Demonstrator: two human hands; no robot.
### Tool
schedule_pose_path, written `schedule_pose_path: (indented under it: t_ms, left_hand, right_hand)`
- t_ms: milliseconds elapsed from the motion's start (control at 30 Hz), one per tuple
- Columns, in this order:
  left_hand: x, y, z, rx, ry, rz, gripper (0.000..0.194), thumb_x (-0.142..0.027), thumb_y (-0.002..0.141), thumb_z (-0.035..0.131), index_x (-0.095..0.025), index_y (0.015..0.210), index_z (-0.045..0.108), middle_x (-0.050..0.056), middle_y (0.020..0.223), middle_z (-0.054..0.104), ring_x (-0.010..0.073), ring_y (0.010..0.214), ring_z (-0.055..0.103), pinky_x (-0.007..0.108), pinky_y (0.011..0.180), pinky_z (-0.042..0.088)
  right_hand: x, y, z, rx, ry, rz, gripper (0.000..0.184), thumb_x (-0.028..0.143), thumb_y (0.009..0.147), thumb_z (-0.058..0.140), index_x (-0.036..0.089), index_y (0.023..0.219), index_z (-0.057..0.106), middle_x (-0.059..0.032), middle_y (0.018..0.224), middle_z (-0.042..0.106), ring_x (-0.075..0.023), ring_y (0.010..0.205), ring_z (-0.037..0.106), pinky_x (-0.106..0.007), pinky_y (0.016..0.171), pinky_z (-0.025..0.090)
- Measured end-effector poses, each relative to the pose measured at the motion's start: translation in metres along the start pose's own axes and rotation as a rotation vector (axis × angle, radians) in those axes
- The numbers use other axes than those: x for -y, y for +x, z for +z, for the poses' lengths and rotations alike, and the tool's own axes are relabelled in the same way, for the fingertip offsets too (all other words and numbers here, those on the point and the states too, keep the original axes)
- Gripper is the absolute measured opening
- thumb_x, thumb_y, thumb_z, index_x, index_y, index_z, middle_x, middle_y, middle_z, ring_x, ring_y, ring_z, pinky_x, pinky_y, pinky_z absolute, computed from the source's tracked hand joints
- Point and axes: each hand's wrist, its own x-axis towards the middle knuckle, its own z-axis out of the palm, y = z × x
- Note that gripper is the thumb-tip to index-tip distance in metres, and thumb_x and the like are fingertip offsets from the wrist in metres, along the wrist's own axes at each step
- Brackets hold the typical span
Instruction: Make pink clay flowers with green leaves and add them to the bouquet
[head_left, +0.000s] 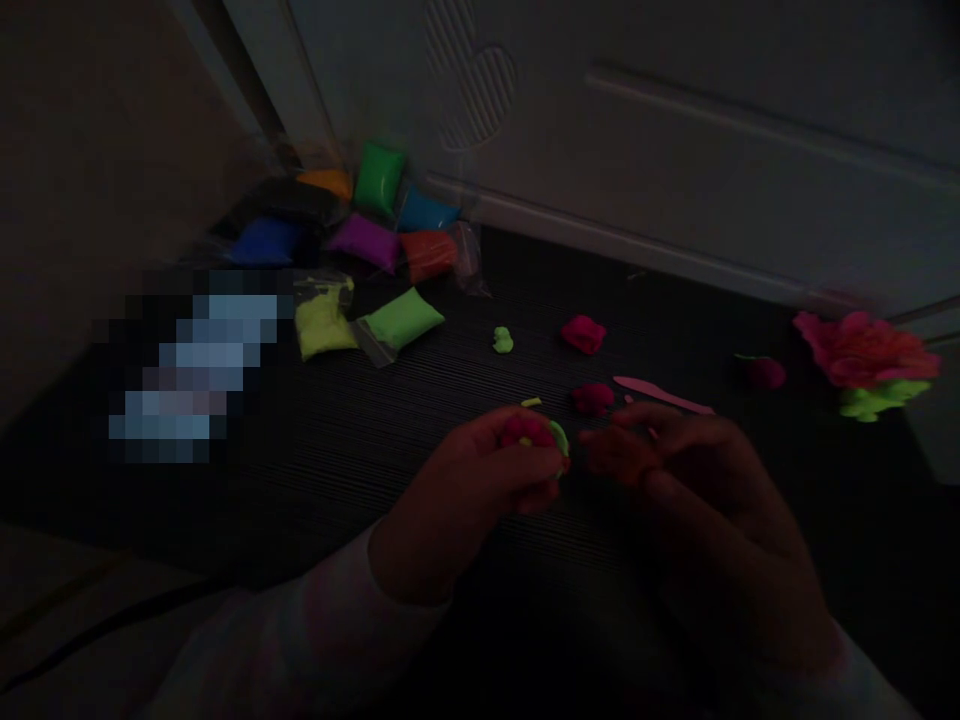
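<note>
1. Left hand (pixel 465 495): closed, thumb over fingers, gripping a small pink, green and orange clay-like piece (pixel 527 431). Thumb lies across it, probably to steady something soft without squashing it; underside hidden.
2. Right hand (pixel 739 510): thumb and fingers pinching a thin, ragged orange-red clay-like piece (pixel 619 457) by its near edge. Far edge sticks out towards the left hand, likely to keep it clear of the fingers. Pieces look just apart; dim light, contact hard to rule out.
3. Both are held above the dark ribbed tabletop (pixel 315 440), close together, presumably so both can be watched.
4. Just beyond the hands: two crumpled magenta lumps (pixel 583 334), a slim pink plastic-looking tool (pixel 664 394), a tiny yellow strip (pixel 531 402). Within easy reach, I'd say.
5. Filled plastic bags of coloured material (pixel 403 322) grouped back left, probably to free working room.
6. Ruffled pink-orange flower-like piece (pixel 866 348) sits far right, apart from the loose bits, perhaps to protect its petals.
</note>
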Motion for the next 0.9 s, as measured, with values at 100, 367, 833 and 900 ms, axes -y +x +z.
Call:
schedule_pose_path:
  t_ms: [100, 367, 833, 900]
  left_hand:
    - [-0.002, -0.0017, 0.0004, 0.01, -0.007, -0.026, 0.01, -0.019, 0.057, 0.06, -0.016, 0.064, 0.054, -0.004, 0.055, 0.048, 0.0054, 0.049, 0.04, 0.02, 0.047, 0.029]
    - [-0.0014, -0.0036, -0.0013, 0.037, 0.043, -0.002, 0.01, -0.017, 0.056, 0.058, -0.017, 0.064, 0.054, -0.004, 0.055, 0.045, 0.0066, 0.049, 0.038, 0.021, 0.047, 0.029]
    - [-0.0008, -0.0017, 0.0023, -0.135, 0.201, 0.122, 0.01, -0.006, 0.063, 0.061, -0.015, 0.064, 0.058, -0.007, 0.06, 0.056, 0.0041, 0.056, 0.05, 0.016, 0.053, 0.039]
    - [-0.0008, -0.0017, 0.0022, -0.134, 0.204, 0.122, 0.009, -0.006, 0.063, 0.06, -0.015, 0.064, 0.057, -0.007, 0.06, 0.055, 0.0037, 0.055, 0.05, 0.015, 0.053, 0.039]
  right_hand:
    - [0.0009, 0.0016, 0.0014, 0.047, -0.026, 0.018, 0.024, 0.022, 0.083, 0.052, 0.029, 0.105, 0.05, -0.003, 0.109, 0.061, -0.0179, 0.09, 0.065, -0.03, 0.072, 0.057]
    - [0.0029, 0.0034, 0.003, 0.122, -0.053, -0.033, 0.036, 0.016, 0.08, 0.055, 0.032, 0.111, 0.05, -0.0005, 0.112, 0.062, -0.017, 0.098, 0.062, -0.028, 0.079, 0.056]
    - [-0.0004, 0.0012, 0.0053, 0.067, -0.354, -0.148, 0.034, 0.012, 0.074, 0.06, 0.029, 0.103, 0.054, -0.0028, 0.107, 0.056, -0.0194, 0.1, 0.055, -0.035, 0.084, 0.05]
    - [-0.0013, 0.0011, 0.0052, 0.075, -0.356, -0.159, 0.036, 0.01, 0.074, 0.059, 0.029, 0.105, 0.054, -0.0023, 0.108, 0.055, -0.0186, 0.101, 0.054, -0.034, 0.085, 0.049]
